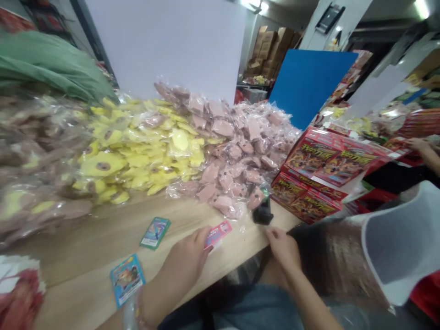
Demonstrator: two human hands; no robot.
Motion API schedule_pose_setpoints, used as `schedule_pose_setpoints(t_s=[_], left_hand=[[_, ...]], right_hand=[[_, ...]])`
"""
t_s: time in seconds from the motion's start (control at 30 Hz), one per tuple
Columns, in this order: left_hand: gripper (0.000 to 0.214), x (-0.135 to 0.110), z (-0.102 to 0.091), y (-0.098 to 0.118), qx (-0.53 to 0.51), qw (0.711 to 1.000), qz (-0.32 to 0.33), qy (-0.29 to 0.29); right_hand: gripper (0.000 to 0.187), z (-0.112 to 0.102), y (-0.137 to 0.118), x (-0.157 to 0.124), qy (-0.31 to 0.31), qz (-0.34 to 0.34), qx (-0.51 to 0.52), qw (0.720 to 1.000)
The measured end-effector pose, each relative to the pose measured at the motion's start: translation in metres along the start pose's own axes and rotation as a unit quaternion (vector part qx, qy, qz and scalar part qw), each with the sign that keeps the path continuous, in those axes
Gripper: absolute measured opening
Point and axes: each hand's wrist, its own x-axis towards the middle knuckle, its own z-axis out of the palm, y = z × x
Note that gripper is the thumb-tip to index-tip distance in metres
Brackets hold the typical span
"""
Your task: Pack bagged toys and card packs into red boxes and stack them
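Observation:
My left hand (187, 256) rests on the wooden table (103, 238) with its fingers closed on a pink card packet (217, 233). My right hand (283, 247) hovers at the table's near edge, fingers curled, just below a small black object (263, 214); I cannot make out whether it holds anything. A green card packet (155, 233) and a blue card packet (127, 279) lie flat on the table to the left of my left hand.
Heaps of bagged plush toys cover the back of the table: brown (30, 160), yellow (144, 146), pink (237, 151). Red printed boxes (319, 174) are stacked at the right. A white bin (402, 238) stands by my right. Another person's hand (421, 146) shows far right.

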Motion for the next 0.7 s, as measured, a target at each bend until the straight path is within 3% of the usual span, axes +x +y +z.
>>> schedule_pose_setpoints(t_s=[0.17, 0.27, 0.37, 0.43, 0.5, 0.6, 0.67, 0.7], left_hand=[[0.027, -0.004, 0.003, 0.012, 0.003, 1.0, -0.003, 0.003], [0.038, -0.012, 0.001, 0.012, -0.045, 0.998, 0.034, 0.013], [0.051, -0.03, -0.011, 0.016, -0.109, 0.992, 0.054, 0.027], [0.054, -0.044, -0.025, 0.023, -0.169, 0.984, 0.058, 0.016], [0.057, -0.055, -0.038, 0.024, -0.242, 0.967, 0.073, -0.012], [0.062, -0.069, -0.038, -0.004, -0.26, 0.963, 0.037, 0.055], [0.062, -0.082, -0.022, -0.044, -0.139, 0.978, -0.053, 0.146], [0.059, -0.09, -0.01, -0.067, -0.052, 0.983, -0.096, 0.146]], right_hand=[[0.036, 0.067, -0.032, -0.063, -0.222, -0.026, 0.095, 0.97], [0.037, 0.099, -0.027, -0.073, -0.208, -0.01, 0.081, 0.975], [0.033, 0.089, -0.008, -0.076, -0.147, -0.023, 0.042, 0.988], [0.062, 0.066, 0.0, -0.082, -0.139, -0.062, 0.039, 0.988], [0.077, 0.045, -0.001, -0.087, -0.184, -0.095, 0.05, 0.977], [0.056, 0.045, -0.014, -0.077, -0.251, -0.129, 0.003, 0.959], [0.049, 0.068, -0.022, -0.057, -0.24, -0.173, -0.117, 0.948], [0.048, 0.085, -0.026, -0.047, -0.228, -0.198, -0.176, 0.937]])
